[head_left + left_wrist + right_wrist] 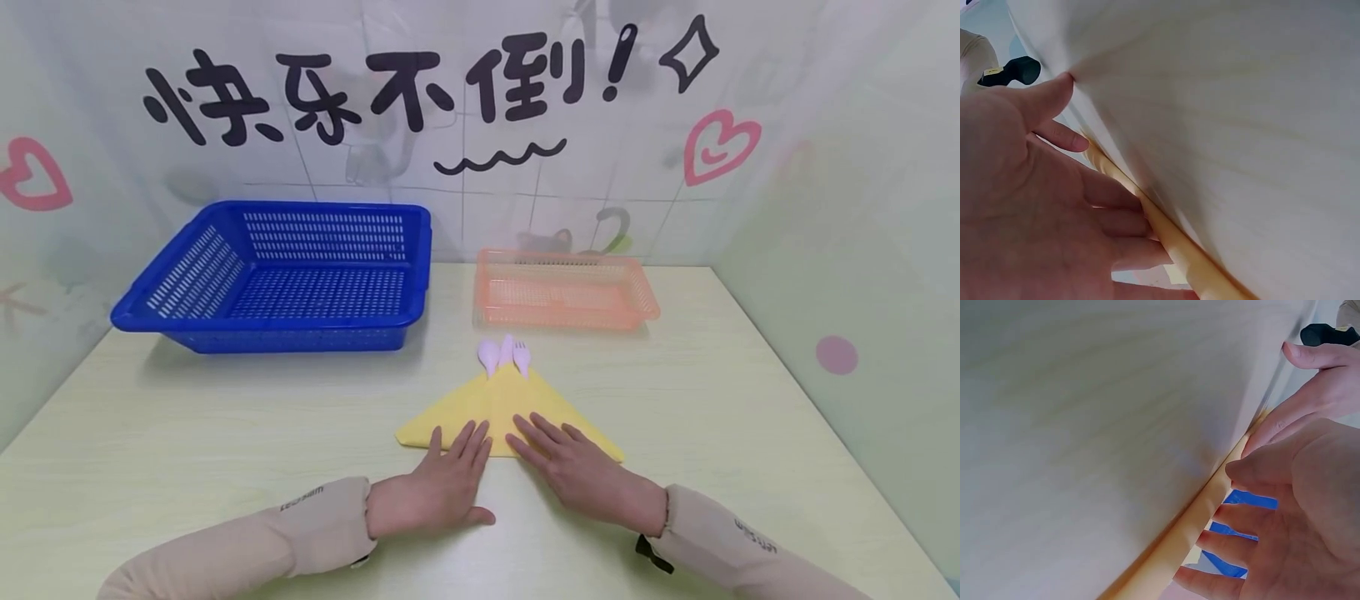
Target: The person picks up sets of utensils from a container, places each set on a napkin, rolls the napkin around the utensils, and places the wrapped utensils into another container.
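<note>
The yellow cloth (501, 404) lies on the table in front of the person, folded into a broad triangle with its point facing away and its long edge nearest the body. At that point three pale pink utensils stick out side by side: a spoon (489, 354) on the left, what looks like a knife (507, 347) in the middle, and a fork (522, 357) on the right; their lower parts are hidden by the cloth. The left hand (438, 492) lies flat with fingers extended onto the near edge, thumb stretched out to the side over the table; the right hand (583, 479) mirrors it from the other side, fingers spread and straight on the cloth. Neither hand grasps anything, and both wrist views show the near edge as a rounded fold under the fingers. Judging by this, laying the utensils together and covering their lower ends is done, and smoothing or pressing the fold seems to be the step in hand. The two side corners lie spread out, so wrapping them round the utensils, if that is meant, remains undone. Farther back on the table (712, 367) stand a blue basket (300, 340) to the left and a smaller, orange-pink basket (562, 315) to the right.
</note>
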Available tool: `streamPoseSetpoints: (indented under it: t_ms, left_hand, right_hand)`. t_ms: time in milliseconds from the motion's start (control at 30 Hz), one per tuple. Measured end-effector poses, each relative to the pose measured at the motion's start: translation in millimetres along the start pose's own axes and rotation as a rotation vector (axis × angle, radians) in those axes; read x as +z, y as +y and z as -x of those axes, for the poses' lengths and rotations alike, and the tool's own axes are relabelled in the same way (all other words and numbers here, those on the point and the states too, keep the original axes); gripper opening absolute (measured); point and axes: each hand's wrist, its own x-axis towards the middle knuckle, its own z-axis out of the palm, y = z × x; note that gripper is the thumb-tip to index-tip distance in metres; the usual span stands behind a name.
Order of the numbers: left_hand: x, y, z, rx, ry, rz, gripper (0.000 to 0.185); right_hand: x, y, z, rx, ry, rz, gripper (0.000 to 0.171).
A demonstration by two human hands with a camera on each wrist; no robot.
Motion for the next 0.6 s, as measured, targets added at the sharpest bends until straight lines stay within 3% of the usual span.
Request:
streamPoseSetpoints:
  t_ms: [333, 600]
  left_hand:
    - [0.6, 1.2, 1.1, -0.023, 0.014, -0.018, 0.084]
    - [-0.2, -0.9, 3.6, 0.012, 0.030, 0.000, 0.083]
  right_hand:
    - [0.5, 0.7, -0.1, 0.004, -0.005, -0.024, 0.053]
    - [-0.5, -0.1, -0.4, 0.013, -0.008, -0.038, 0.049]
